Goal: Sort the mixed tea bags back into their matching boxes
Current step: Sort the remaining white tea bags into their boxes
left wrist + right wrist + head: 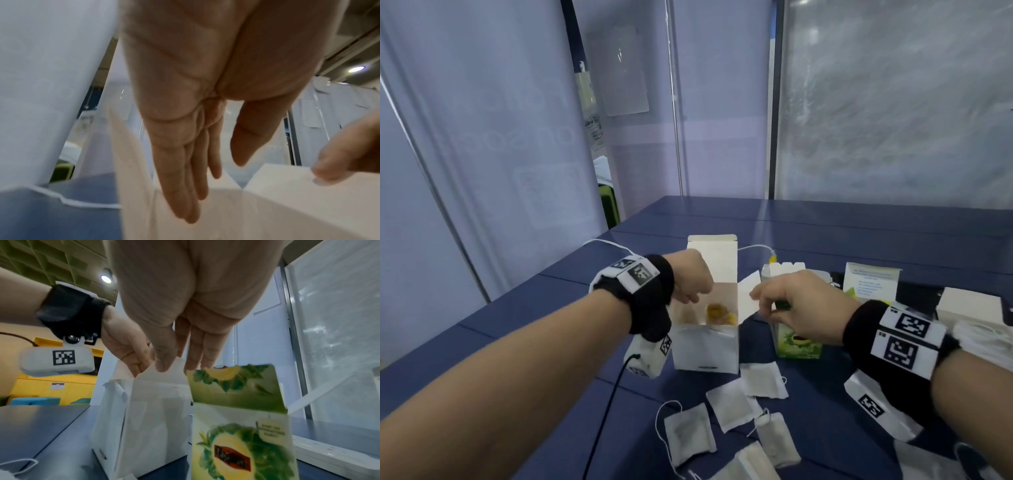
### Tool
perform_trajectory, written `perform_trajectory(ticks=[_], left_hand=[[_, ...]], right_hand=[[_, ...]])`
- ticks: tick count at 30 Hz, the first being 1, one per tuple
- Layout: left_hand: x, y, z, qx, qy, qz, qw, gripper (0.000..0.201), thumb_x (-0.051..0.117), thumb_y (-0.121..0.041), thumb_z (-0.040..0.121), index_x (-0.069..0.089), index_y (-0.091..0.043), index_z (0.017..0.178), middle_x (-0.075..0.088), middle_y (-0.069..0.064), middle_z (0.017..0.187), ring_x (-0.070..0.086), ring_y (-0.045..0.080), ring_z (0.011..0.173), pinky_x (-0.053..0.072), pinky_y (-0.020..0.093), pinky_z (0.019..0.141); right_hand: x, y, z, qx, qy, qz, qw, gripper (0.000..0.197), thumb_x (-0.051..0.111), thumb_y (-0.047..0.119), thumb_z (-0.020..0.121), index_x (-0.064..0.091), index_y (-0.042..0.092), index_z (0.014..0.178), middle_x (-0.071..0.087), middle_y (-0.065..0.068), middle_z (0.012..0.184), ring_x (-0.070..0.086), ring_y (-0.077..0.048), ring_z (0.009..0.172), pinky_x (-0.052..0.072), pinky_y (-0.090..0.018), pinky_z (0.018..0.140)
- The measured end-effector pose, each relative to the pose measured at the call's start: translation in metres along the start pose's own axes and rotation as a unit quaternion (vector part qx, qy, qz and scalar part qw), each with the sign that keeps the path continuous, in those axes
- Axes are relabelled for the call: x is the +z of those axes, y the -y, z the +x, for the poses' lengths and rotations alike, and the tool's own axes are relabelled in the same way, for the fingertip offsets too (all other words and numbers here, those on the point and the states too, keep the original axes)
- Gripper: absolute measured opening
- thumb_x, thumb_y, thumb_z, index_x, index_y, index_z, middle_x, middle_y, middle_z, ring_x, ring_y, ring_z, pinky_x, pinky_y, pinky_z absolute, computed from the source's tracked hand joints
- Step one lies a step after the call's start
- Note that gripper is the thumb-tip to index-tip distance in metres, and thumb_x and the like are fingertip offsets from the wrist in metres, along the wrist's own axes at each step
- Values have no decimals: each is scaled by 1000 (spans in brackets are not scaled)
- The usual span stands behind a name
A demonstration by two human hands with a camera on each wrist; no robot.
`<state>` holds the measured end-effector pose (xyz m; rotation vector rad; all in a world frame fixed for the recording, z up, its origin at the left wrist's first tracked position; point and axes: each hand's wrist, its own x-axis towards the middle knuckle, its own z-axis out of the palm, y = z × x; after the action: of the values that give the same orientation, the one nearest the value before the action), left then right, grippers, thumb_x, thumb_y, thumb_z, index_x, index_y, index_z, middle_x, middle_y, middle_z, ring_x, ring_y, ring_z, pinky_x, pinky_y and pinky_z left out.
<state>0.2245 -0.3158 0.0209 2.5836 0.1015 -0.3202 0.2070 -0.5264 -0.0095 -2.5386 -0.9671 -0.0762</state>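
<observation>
An open white box [705, 349] stands mid-table with yellow tea bags [719, 313] inside. My left hand [693, 296] hangs over the box's left side. In the left wrist view its fingers [185, 194] lie straight against the inner wall [267, 211], thumb apart, holding nothing. My right hand [760, 301] pinches the box's right flap [748, 296] between thumb and fingers [164, 360]. A green box [799, 344] with a fruit picture [246, 443] stands right beside the white box [154, 410]. Several loose white tea bags [726, 407] lie in front.
The blue table [859, 233] runs back to translucent panels. At the right stand an open box with a printed lid [871, 281] and a plain white box [967, 305]. A white cable [755, 247] lies behind the boxes. A black cable [606, 411] hangs from my left wrist.
</observation>
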Motion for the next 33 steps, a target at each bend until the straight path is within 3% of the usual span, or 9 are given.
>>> perform_trajectory(ticks=[4, 7, 10, 13, 16, 20, 25, 30, 33], left_hand=[[-19, 17, -32, 27, -8, -59, 998, 7, 62, -10, 87, 68, -13, 88, 73, 5, 80, 67, 16, 59, 57, 27, 56], [-15, 37, -61, 54, 59, -48, 996, 7, 64, -15, 88, 70, -13, 84, 72, 1, 70, 63, 15, 52, 55, 27, 54], [6, 54, -87, 76, 116, -8, 990, 10, 67, -15, 85, 71, -14, 76, 70, -2, 67, 59, 14, 49, 51, 24, 49], [40, 67, -113, 92, 174, 54, 979, 6, 69, -19, 80, 73, -15, 83, 66, -6, 70, 58, 12, 56, 50, 21, 51], [74, 80, -135, 88, 212, 151, 961, 30, 79, -41, 69, 67, -29, 94, 64, -16, 81, 60, 7, 65, 49, 19, 57], [93, 97, -153, 89, 194, 215, 953, 41, 82, -42, 64, 55, -34, 94, 55, -16, 87, 58, 12, 81, 52, 31, 71], [80, 109, -161, 105, 101, 193, 970, 36, 73, -28, 76, 58, -22, 108, 58, -7, 103, 59, 17, 92, 50, 29, 79], [88, 120, -171, 55, 74, 169, 981, 51, 78, -47, 69, 53, -25, 108, 57, -10, 100, 54, 11, 86, 46, 25, 72], [95, 124, -175, 49, 79, 175, 980, 49, 74, -40, 73, 50, -27, 114, 53, -11, 101, 52, 11, 85, 43, 24, 70]], right_hand=[[5, 8, -16, -12, -105, -22, 994, 10, 69, 10, 83, 70, 19, 87, 58, 5, 127, 54, -15, 117, 38, -26, 100], [12, 18, -37, -15, -170, -2, 985, 11, 68, 7, 81, 69, 18, 82, 63, 5, 100, 60, -16, 85, 51, -34, 81], [26, 31, -65, 33, -52, -15, 998, 9, 66, 20, 84, 67, 30, 85, 62, 12, 89, 57, -10, 76, 51, -29, 73], [47, 37, -91, 80, 128, -59, 987, 27, 64, 34, 86, 62, 36, 113, 56, 16, 111, 56, -7, 94, 49, -28, 85], [60, 43, -112, 95, 233, -90, 964, 41, 61, 33, 88, 53, 33, 129, 49, 8, 126, 49, -17, 114, 43, -35, 98], [61, 47, -133, 138, 222, -77, 962, 37, 61, 34, 88, 58, 30, 124, 52, 6, 125, 51, -16, 112, 43, -32, 99], [62, 51, -139, 217, 155, -56, 962, 14, 61, 38, 84, 59, 26, 91, 60, 7, 97, 57, -11, 85, 47, -24, 72], [76, 63, -125, 275, 136, -83, 948, 35, 66, 48, 78, 50, 24, 97, 57, 3, 99, 56, -17, 88, 47, -28, 72], [77, 64, -122, 276, 130, -96, 947, 28, 62, 39, 83, 49, 24, 102, 56, 0, 106, 57, -19, 90, 47, -27, 72]])
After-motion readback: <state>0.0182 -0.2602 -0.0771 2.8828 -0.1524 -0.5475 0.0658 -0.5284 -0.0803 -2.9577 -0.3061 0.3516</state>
